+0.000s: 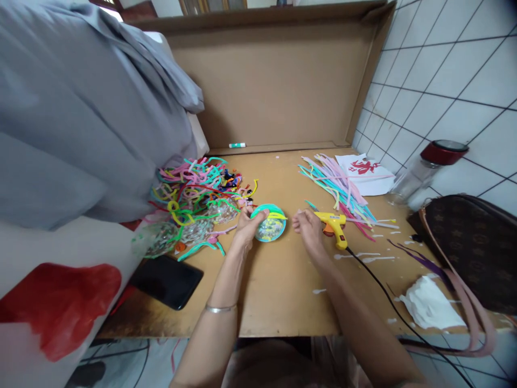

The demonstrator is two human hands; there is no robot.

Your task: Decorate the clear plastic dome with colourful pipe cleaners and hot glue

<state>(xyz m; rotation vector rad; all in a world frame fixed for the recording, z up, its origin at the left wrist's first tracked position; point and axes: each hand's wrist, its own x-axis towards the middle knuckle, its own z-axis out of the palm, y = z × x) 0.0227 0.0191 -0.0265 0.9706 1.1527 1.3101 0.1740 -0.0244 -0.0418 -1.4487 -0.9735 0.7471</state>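
Left hand (pixel 247 225) grips round ornament (pixel 270 225); right hand (pixel 307 227) beside unbranded glue gun (pixel 333 225)

- One glue gun (pixel 333 225), centre right.
- One phone (pixel 167 280), lower left.
- One jar (pixel 424 172), right.
- One handbag (pixel 472 248), right.
- One tissue (pixel 430 306), lower right.
- Two heaps of pipe cleaners (pixel 194 186), uncountable.

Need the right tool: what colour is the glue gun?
Yellow, orange trigger; head view, glue gun beside the right hand.
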